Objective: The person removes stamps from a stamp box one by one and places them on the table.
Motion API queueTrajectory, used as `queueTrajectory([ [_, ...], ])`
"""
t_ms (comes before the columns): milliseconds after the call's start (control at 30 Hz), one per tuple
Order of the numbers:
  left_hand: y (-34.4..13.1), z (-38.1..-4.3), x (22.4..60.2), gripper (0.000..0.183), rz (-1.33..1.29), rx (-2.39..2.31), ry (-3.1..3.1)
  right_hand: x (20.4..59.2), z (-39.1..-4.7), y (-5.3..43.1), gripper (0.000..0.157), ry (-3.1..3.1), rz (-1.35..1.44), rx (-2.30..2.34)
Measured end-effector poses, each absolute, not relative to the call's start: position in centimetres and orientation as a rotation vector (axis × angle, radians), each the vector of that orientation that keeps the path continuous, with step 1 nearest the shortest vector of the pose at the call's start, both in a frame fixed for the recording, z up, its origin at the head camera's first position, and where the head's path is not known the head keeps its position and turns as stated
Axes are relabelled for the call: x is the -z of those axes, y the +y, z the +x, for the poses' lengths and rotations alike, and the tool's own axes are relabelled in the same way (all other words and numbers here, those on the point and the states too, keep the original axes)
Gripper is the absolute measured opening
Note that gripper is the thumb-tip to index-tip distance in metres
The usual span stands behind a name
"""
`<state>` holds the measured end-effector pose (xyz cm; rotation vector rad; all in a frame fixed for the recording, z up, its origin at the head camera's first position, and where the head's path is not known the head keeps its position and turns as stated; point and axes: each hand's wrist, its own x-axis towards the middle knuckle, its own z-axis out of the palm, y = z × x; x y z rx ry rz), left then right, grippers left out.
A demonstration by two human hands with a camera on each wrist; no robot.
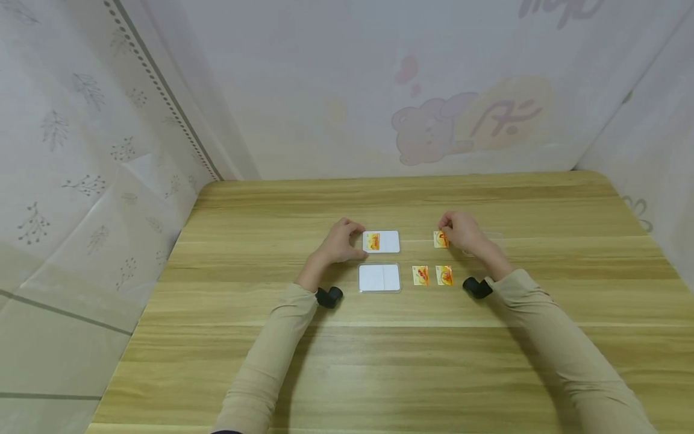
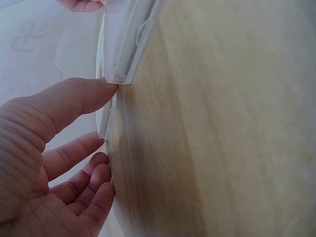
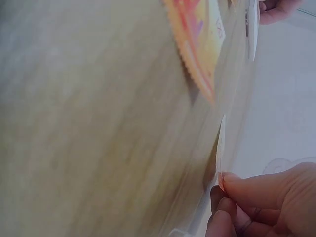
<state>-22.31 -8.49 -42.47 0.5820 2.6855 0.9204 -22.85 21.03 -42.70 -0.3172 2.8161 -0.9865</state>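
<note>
At the far left of the group lies a clear case with a white card [image 1: 390, 242], a yellow-orange stamp [image 1: 372, 242] on its left half. My left hand [image 1: 340, 242] holds this case by its left end, thumb at the near edge and index finger at the far edge; the other fingers bend loosely in the left wrist view. To the right, my right hand [image 1: 465, 232] pinches another perforated stamp [image 1: 440, 240] between thumb and fingertips. In the right wrist view that stamp [image 3: 220, 148] tilts up, seen nearly edge-on.
Nearer me lies a second clear case with a white card [image 1: 378, 278]. Beside it are two more stamps, one with a red figure [image 1: 420, 275] and one at its right [image 1: 444, 275]. A clear plastic piece [image 1: 492, 241] sits partly under my right wrist. Curtains border the wooden table [image 1: 379, 374].
</note>
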Motion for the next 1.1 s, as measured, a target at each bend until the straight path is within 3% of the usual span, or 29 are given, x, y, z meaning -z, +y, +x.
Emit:
queueTrajectory([
  [533, -8.6, -22.3, 42.4, 0.057, 0.59, -0.928, 2.685, 42.7, -23.0, 20.7, 0.005, 2.961, -0.378, 0.808],
  [800, -9.1, -23.0, 43.9, 0.057, 0.659, -0.992, 2.677, 42.6, -22.9, 20.7, 0.008, 2.95, -0.335, 0.939],
  [1100, -8.6, -22.3, 42.6, 0.057, 0.589, -0.936, 2.676, 42.2, -22.7, 19.5, 0.01, 2.923, -0.421, 1.006],
])
